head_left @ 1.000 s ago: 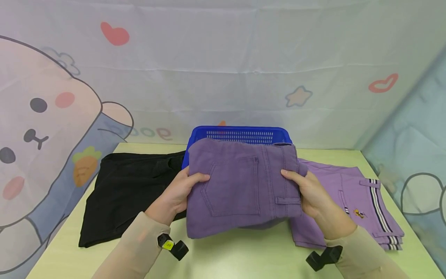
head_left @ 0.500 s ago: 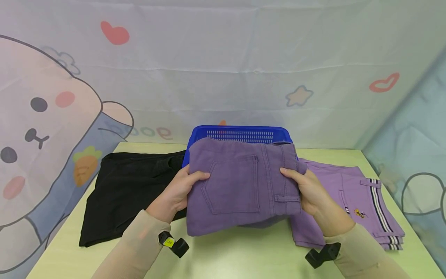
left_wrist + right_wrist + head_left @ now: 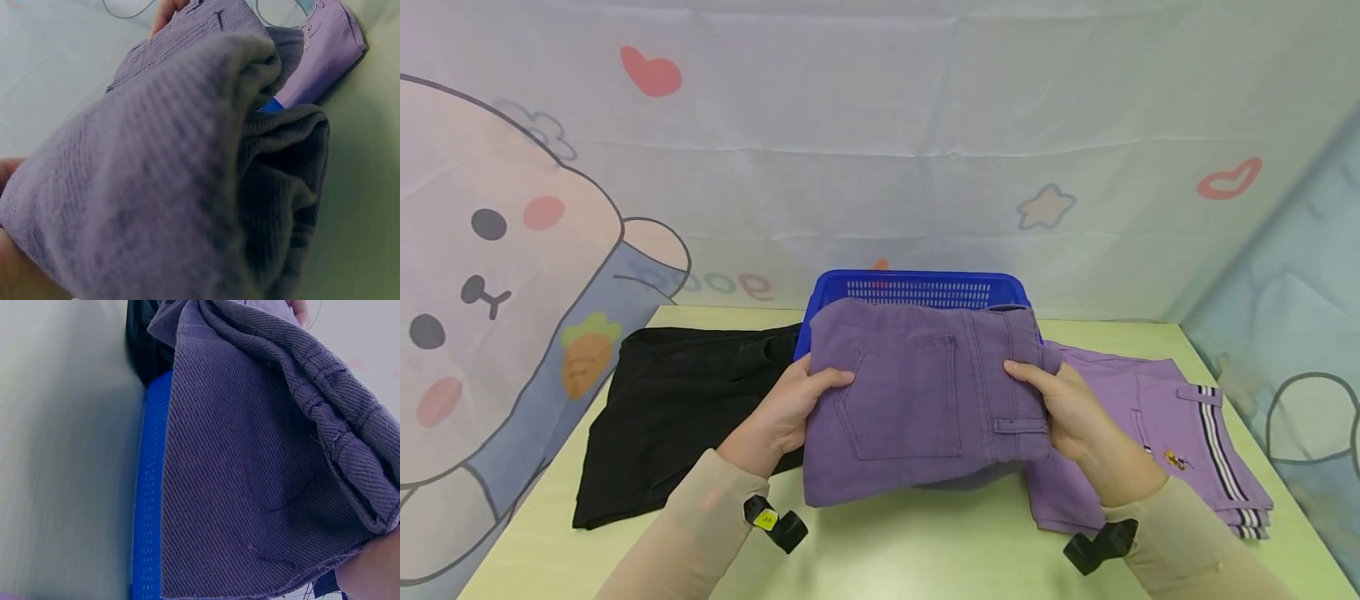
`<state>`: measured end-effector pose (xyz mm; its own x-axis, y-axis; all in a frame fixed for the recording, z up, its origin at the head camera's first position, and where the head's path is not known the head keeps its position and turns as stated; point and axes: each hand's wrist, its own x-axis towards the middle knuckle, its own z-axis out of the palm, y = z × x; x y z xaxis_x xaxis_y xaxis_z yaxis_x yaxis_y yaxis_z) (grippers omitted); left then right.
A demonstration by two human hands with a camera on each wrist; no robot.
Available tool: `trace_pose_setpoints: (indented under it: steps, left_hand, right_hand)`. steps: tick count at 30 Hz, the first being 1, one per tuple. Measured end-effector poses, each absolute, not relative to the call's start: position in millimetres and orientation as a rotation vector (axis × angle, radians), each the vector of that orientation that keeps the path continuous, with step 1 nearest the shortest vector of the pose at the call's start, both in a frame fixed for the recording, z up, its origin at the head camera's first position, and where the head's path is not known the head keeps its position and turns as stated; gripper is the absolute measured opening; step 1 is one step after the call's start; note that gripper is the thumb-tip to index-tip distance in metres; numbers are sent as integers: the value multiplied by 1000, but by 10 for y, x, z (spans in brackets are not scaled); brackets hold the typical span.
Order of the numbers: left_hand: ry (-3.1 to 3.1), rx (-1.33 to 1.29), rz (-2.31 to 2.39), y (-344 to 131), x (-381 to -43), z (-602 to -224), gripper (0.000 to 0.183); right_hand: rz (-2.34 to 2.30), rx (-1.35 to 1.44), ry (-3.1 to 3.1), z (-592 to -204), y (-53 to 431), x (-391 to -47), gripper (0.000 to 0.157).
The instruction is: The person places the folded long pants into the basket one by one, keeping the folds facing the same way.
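Purple denim point(image 3: 898, 400), folded, was gripped at its sides by the left hand point(image 3: 781, 412) and right hand point(image 3: 1081, 417), above the bench point(image 3: 925, 558) in front of a blue basket point(image 3: 917, 277), between a black garment point(image 3: 677, 429) and a lilac garment point(image 3: 1172, 433). It could be unfolded if the lower layers point(image 3: 973, 479) slipped.

Head view: fingers of left hand point(image 3: 781, 414) and right hand point(image 3: 1081, 422) mostly hidden behind jeans point(image 3: 904, 408). Basket point(image 3: 831, 289), near bench's point(image 3: 917, 554) far edge: front masked by jeans, contents indeterminate. Black trousers point(image 3: 677, 425), toward left edge: inner end covered. Lilac trousers point(image 3: 1176, 417), by right edge: partly obscured by right hand and right sleeve point(image 3: 1195, 546); emblem point(image 3: 1175, 459) too small to identify. Bench's near edge cut off by frame. Left wrist view: nearest jeans fold blurred; left hand cropped.
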<state>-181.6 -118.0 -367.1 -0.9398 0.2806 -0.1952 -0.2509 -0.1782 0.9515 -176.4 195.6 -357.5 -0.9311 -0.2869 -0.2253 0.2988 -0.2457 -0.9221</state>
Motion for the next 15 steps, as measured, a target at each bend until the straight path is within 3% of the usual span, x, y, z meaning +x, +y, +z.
trace_pose_setpoints:
  steps: [15]
  left_hand:
    - [1766, 69, 2165, -1207, -1889, -3671, 59]
  right_hand:
    - [-2216, -55, 1657, -3495, 1958, -1868, 20]
